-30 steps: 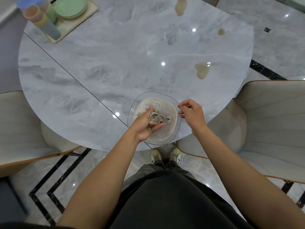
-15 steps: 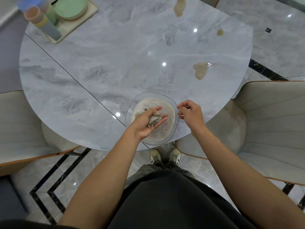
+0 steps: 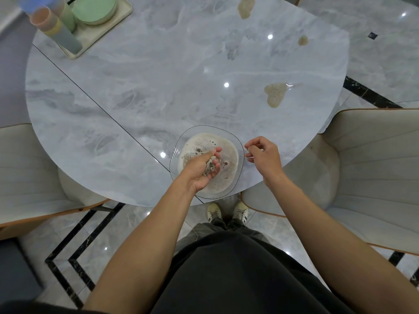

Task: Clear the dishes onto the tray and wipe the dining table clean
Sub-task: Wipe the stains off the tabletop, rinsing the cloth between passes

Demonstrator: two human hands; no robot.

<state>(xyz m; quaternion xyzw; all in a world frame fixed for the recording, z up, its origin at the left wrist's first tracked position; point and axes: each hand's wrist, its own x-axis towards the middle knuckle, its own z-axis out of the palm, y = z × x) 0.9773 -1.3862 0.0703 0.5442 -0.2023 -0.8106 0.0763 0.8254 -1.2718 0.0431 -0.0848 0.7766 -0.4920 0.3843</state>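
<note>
Left hand (image 3: 202,169) reached down into the clear glass bowl (image 3: 235,141) at the counter's (image 3: 140,91) near edge, fingers clenched around a wet grey cloth (image 3: 211,167) over foamy beige water. Right hand (image 3: 263,155) hovered just beside the bowl's right rim — fingers loosely curled, grasping nothing. Three brown spills (image 3: 274,94) sat on the grey marble counter, right side. Tray (image 3: 99,30) far left held a green dish (image 3: 94,8) and stacked cups (image 3: 53,23). Cream chairs (image 3: 371,168) flanked both sides — glossy tiled floor (image 3: 127,225) below.

Bright even light, ceiling-lamp glints on table (image 3: 158,75), wide-angle edge blur.
</note>
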